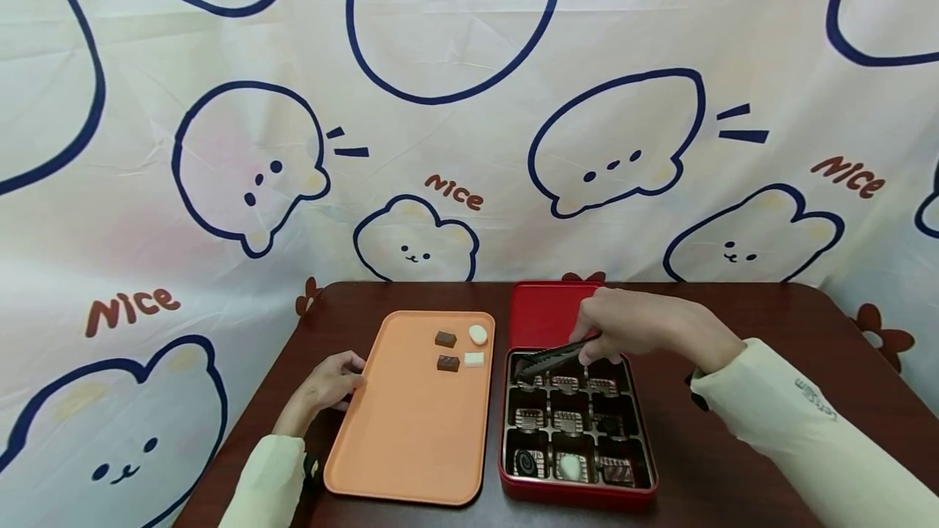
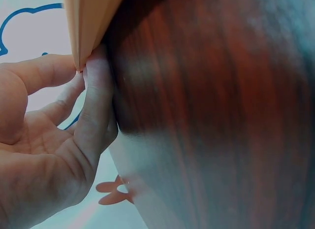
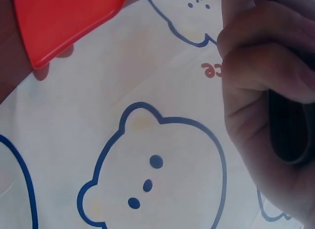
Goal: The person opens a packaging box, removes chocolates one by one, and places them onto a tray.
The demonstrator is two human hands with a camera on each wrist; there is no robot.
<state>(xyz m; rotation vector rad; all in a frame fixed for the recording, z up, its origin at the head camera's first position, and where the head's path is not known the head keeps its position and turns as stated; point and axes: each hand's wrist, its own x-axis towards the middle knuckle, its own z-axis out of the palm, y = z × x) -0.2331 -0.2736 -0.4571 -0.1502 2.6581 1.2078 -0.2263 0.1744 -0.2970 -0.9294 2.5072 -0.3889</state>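
Note:
My left hand [image 1: 328, 384] pinches the left edge of an orange tray [image 1: 411, 430] between thumb and fingers, also seen in the left wrist view. Two brown chocolates [image 1: 445, 339], a white oval one [image 1: 478, 335] and a white square one [image 1: 473, 359] lie at the tray's far right. In my right hand [image 1: 632, 323] is a pair of black tongs [image 1: 548, 359], its tips down at the far-left compartment of a red tin [image 1: 579, 495]. Whether the tips grip anything cannot be told. The tin's near row holds a dark swirl chocolate [image 1: 525, 463], a white one [image 1: 570, 467] and a dark striped one [image 1: 617, 472].
A red lid [image 1: 543, 312] lies behind the tin, partly covered by my right hand. Both tin and tray rest on a dark wooden table [image 1: 704, 463]. Close behind the table hangs a white cloth [image 1: 411, 145] printed with blue-outlined bears.

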